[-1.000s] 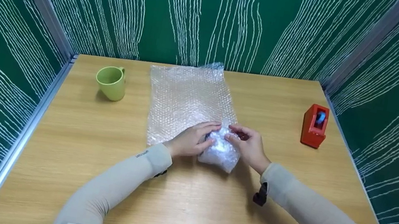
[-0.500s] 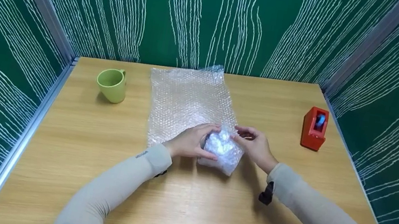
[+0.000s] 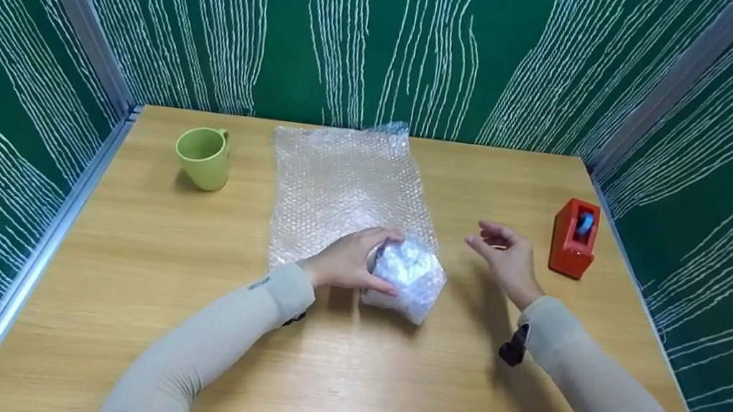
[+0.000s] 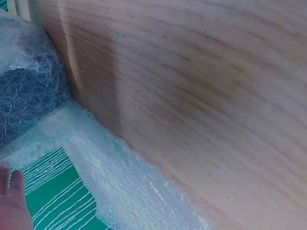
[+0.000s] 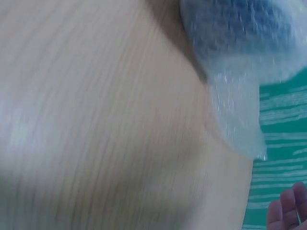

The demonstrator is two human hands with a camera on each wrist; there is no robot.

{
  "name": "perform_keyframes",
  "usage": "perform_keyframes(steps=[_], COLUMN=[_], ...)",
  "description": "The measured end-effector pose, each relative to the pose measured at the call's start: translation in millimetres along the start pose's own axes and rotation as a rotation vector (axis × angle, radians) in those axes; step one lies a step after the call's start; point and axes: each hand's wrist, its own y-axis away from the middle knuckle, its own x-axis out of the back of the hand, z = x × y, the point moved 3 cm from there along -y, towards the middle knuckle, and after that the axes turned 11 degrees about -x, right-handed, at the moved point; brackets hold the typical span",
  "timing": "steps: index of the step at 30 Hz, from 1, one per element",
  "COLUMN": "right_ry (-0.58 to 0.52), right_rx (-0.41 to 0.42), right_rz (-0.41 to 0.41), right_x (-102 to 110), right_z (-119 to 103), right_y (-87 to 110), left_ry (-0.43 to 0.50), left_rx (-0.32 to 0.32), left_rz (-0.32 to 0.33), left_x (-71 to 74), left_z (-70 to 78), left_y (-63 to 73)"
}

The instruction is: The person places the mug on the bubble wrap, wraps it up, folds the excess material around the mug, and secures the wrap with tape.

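A bundle in bubble wrap point(image 3: 411, 274) stands on the table near the middle, its top crumpled and shiny. Something dark bluish shows through the plastic in the left wrist view, but its kind is hidden. My left hand point(image 3: 353, 258) grips the bundle from the left, thumb in front and fingers behind. To the right, apart from the bundle, my right hand point(image 3: 508, 258) hovers over the table with loosely bent fingers and nothing in them. A flat sheet of bubble wrap point(image 3: 345, 181) lies behind the bundle and runs to the far edge.
A green mug point(image 3: 205, 160) stands at the back left of the wooden table point(image 3: 143, 289). At the right, beyond my right hand, is a red tape dispenser point(image 3: 572, 240) with a blue roll. Green walls with white lines point(image 3: 434, 42) enclose the sides and back.
My right hand has let go of the bundle's top and moved right, toward the tape dispenser. The left hand has kept its grip, its thumb lower on the bundle's front.
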Motion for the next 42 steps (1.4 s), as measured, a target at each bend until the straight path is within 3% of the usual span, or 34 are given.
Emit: perform_keyframes(steps=[5, 16, 33, 37, 42], right_ry=[0.012, 0.055, 0.088, 0.045, -0.085], right_rx=[-0.026, -0.115, -0.214, -0.269, -0.37], right_rz=[0.012, 0.033, 0.196, 0.197, 0.175], right_x=[16, 51, 110, 120, 131], right_z=[8, 20, 41, 47, 60], right_y=[-9.9, -19.6, -33.8, -35.4, -36.6], left_ry=[0.031, 0.047, 0.056, 0.057, 0.054], left_rx=[0.027, 0.003, 0.0, 0.001, 0.001], left_rz=[0.007, 0.033, 0.035, 0.035, 0.041], left_x=[-1.1, -1.5, -1.1, -2.3, -3.9], left_z=[-0.7, -1.1, -2.1, -3.5, -4.8], left_y=[0.9, 1.7, 0.6, 0.3, 0.3])
